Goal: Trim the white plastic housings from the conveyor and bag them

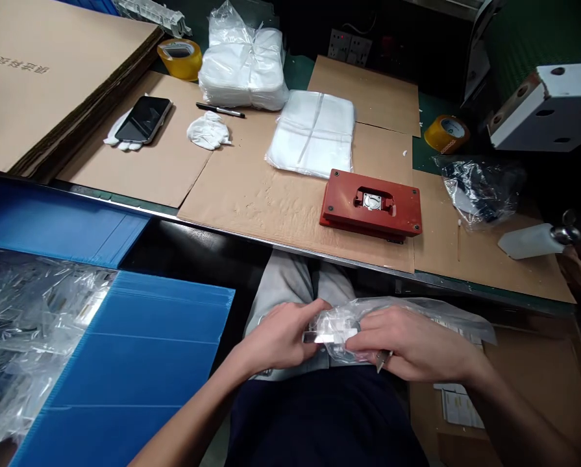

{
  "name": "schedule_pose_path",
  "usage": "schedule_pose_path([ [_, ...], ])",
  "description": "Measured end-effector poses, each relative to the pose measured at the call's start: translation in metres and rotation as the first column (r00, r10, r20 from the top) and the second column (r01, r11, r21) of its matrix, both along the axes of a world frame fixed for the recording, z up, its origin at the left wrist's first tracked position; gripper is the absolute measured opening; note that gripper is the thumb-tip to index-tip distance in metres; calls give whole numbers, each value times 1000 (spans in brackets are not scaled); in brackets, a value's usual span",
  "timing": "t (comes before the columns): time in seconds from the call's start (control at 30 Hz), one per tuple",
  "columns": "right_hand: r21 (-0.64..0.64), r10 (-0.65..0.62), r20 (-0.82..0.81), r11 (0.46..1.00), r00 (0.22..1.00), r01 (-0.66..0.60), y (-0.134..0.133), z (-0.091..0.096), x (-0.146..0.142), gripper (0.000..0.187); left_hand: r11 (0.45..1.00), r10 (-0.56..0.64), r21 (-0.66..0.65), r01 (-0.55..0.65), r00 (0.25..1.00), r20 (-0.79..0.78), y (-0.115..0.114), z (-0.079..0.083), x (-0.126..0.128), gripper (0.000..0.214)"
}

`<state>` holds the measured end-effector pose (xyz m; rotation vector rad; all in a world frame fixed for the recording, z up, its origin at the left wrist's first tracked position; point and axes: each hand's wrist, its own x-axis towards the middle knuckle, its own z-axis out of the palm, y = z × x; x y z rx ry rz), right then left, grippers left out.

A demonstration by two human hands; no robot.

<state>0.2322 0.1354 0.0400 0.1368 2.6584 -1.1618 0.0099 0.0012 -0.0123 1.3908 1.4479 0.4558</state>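
Over my lap, below the table edge, both hands work a clear plastic bag. My left hand pinches a small shiny metal part at the bag's mouth. My right hand grips the crumpled bag around that part, fingers closed; a small pointed tool tip pokes out beneath it. A red metal fixture with a small silver piece in its central recess lies on the cardboard-covered table just above my hands.
A blue corrugated bin with clear bagged parts sits at my left. On the table lie a stack of white bags, a tied white bundle, a phone, a white glove, a pen, two yellow tape rolls, and a bag with dark parts.
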Motion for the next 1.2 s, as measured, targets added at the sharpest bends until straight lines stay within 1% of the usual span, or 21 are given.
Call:
schedule_pose_path([
  [0.03, 54, 4, 11, 999, 1000, -5, 2, 0, 3, 33, 998, 64, -28, -63, 997, 41, 0, -1, -1, 49],
  [0.1, 140, -29, 25, 990, 999, 25, 7, -3, 10, 45, 960, 262, -153, -234, 944, 200, -5, -5, -1, 44],
  [0.17, 115, -82, 13, 990, 997, 80, 7, -13, 18, 53, 875, 470, -325, -358, 785, 403, -12, -11, 1, 53],
  [0.23, -11, -128, -26, 992, 991, 128, 1, -27, 20, 52, 780, 625, -465, -419, 565, 540, -20, -19, 9, 57],
  [0.3, -124, -185, -72, 977, 980, 176, -14, -43, 17, 49, 683, 727, -541, -491, 387, 567, -26, -26, 21, 57],
  [0.37, -180, -235, -103, 960, 966, 214, -34, -56, 12, 43, 572, 806, -580, -580, 267, 528, -28, -32, 32, 57],
  [0.43, -183, -248, -135, 958, 959, 222, -53, -61, 6, 39, 482, 854, -595, -643, 193, 483, -29, -38, 40, 55],
  [0.5, -135, -262, -172, 961, 950, 241, -67, -59, 2, 43, 424, 879, -607, -672, 144, 454, -29, -43, 42, 46],
  [0.6, 12, -266, -158, 963, 951, 271, -73, -44, 1, 56, 397, 895, -614, -682, 139, 424, -29, -47, 38, 41],
  [0.63, 52, -253, -126, 964, 959, 261, -73, -40, 1, 51, 406, 894, -609, -682, 156, 420, -30, -47, 34, 42],
  [0.7, 71, -241, -86, 966, 967, 247, -71, -34, 2, 27, 450, 879, -579, -680, 222, 422, -33, -46, 28, 42],
  [0.77, -49, -335, -93, 942, 938, 332, -69, -36, 3, 12, 512, 849, -507, -693, 319, 421, -39, -41, 21, 41],
  [0.8, -150, -421, -87, 902, 903, 406, -68, -39, 4, 11, 546, 829, -452, -706, 377, 412, -42, -37, 17, 40],
  [0.83, -257, -518, -65, 834, 853, 488, -67, -43, 4, 13, 579, 807, -389, -717, 438, 396, -46, -32, 14, 38],
  [0.9, -432, -689, 29, 645, 724, 631, -64, -54, 2, 18, 651, 752, -268, -710, 556, 355, -53, -21, 10, 32],
  [0.93, -485, -744, 82, 551, 663, 679, -62, -59, 1, 20, 690, 718, -228, -687, 608, 340, -55, -15, 10, 31],
  [0.97, -521, -778, 124, 477, 616, 708, -62, -65, -1, 21, 727, 681, -193, -659, 657, 325, -57, -9, 10, 31],
  [1.0, -540, -795, 159, 426, 585, 726, -61, -70, -3, 22, 760, 645, -164, -629, 698, 312, -57, -3, 12, 34],
  [1.03, -545, -799, 191, 398, 571, 738, -62, -74, -5, 23, 783, 617, -151, -604, 722, 312, -56, 2, 15, 36],
  [1.1, -517, -785, 233, 401, 575, 757, -65, -80, -10, 23, 774, 627, -192, -603, 689, 363, -53, 10, 26, 39],
  [1.2, -451, -755, 246, 465, 607, 762, -75, -84, -17, 23, 702, 704, -294, -649, 569, 424, -45, 17, 45, 36],
])
